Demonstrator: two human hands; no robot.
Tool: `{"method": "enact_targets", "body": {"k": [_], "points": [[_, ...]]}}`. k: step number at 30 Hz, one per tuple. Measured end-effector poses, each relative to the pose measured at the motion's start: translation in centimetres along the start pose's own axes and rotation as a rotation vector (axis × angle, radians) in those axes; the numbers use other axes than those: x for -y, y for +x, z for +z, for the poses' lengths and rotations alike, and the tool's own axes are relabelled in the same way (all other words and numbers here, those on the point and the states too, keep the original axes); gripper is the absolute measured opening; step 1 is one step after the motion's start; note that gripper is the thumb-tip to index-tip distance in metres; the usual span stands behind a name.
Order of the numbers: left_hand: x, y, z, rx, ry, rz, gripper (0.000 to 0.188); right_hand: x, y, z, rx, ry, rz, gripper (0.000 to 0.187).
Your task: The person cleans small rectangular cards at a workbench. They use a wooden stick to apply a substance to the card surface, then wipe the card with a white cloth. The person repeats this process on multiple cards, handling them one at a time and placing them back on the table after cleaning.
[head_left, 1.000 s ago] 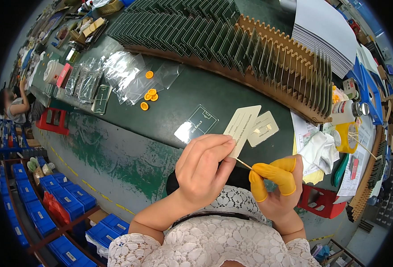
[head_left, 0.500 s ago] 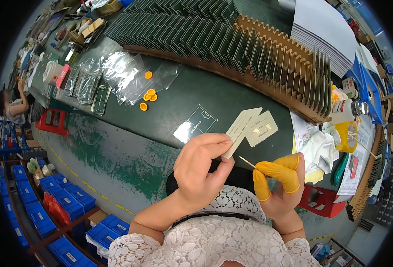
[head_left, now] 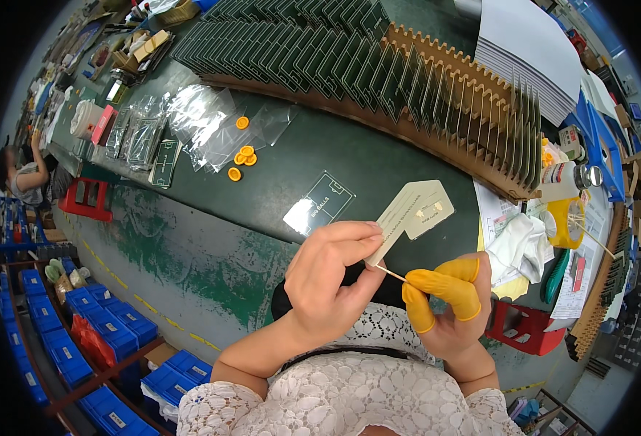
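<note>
My left hand (head_left: 333, 272) pinches a pale cream card (head_left: 402, 212) by its near end, between thumb and fingers. My right hand (head_left: 451, 298) wears yellow finger cots on its thumb and fingers and grips a thin wooden stick (head_left: 392, 273). The stick's tip is at the card's near corner, beside my left thumb; whether it touches the card is too small to tell. Beyond the held card, a second cream card (head_left: 434, 208) with small gold marks lies on the dark green table, partly covered by the first. A green card (head_left: 324, 198) with white lines lies to the left, under glare.
A notched brown rack (head_left: 436, 134) full of upright green cards crosses the table's back. Several yellow discs (head_left: 246, 151) and clear plastic bags (head_left: 204, 127) lie left. At right are a white cloth (head_left: 518, 245), yellow tape roll (head_left: 564, 221) and white bottle (head_left: 558, 182). A person (head_left: 30, 171) sits far left.
My right hand has moved slightly left, bringing the stick's tip to the card's near corner. The card in my left hand has shifted slightly and now overlaps the second card more.
</note>
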State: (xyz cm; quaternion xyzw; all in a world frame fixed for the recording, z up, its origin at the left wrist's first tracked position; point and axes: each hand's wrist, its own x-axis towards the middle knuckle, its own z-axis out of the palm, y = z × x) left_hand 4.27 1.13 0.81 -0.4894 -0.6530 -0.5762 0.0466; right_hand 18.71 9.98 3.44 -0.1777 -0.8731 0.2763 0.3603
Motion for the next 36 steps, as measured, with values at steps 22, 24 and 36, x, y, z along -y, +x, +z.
{"method": "enact_targets", "body": {"k": [22,24,36], "points": [[0.1,0.0,-0.1,0.012,-0.023,0.025,0.033,0.1,0.1,-0.1,-0.036,-0.024,0.049,0.033],[-0.1,0.1,-0.1,0.004,-0.010,0.007,0.029,-0.1,0.2,-0.1,-0.077,-0.030,0.084,0.032],[1.1,0.2,-0.4,-0.092,0.026,-0.072,0.028,-6.4,-1.3,0.2,0.082,-0.396,0.190,0.018]]}}
